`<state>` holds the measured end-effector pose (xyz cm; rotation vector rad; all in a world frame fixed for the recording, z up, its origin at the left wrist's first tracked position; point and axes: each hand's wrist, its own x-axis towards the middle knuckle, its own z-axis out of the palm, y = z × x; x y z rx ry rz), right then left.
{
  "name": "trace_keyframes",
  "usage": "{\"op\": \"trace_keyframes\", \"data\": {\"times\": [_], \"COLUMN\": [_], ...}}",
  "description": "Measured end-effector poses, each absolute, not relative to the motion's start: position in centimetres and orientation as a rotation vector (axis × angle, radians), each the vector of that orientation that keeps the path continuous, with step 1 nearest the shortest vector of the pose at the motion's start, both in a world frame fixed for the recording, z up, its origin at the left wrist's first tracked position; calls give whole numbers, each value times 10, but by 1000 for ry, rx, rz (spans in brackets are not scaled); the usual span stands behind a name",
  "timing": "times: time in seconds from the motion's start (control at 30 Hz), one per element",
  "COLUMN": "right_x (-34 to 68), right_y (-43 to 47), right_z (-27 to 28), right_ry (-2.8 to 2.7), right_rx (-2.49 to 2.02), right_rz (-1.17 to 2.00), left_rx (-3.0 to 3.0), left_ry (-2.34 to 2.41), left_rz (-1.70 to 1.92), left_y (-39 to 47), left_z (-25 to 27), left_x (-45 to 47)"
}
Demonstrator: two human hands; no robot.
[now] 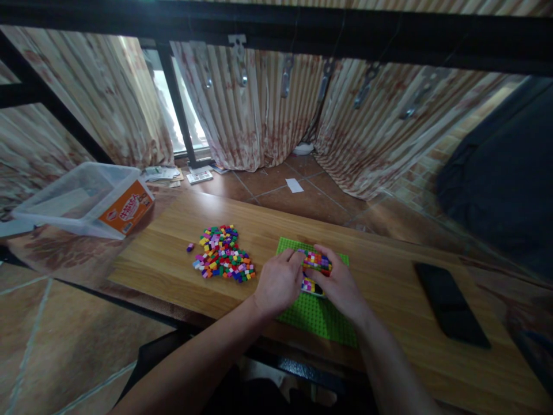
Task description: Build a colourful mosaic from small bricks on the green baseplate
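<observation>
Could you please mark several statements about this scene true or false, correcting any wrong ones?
1. The left hand and right hand are both at a multicoloured brick build. True.
2. The loose bricks lie right of the green baseplate. False: they lie left of it.
3. A flat black object lies on the wooden table. True.
4. The label on the plastic box is blue. False: it is orange.

The wooden tabletop (384, 276) bears loose bricks (224, 255), a green baseplate (322, 318) and a black slab (451, 305).
</observation>
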<state>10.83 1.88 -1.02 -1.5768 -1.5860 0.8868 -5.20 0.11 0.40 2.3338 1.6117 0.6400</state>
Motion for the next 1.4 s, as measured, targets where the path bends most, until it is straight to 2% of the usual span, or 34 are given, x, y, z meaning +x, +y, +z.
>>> {"op": "trace_keyframes", "data": {"times": [0.8, 1.4], "right_x": [110, 107], "right_y": [16, 22], "right_z": [-11, -16], "right_ry": [-1673, -1446], "right_rx": [-1549, -1614], "right_rz": [836, 1015], "left_rx": [2291, 2239], "left_ry": [1593, 1597], "left_rz": [686, 693], "left_y": [2, 3], "left_z": [2, 3], "left_x": [-50, -52]}}
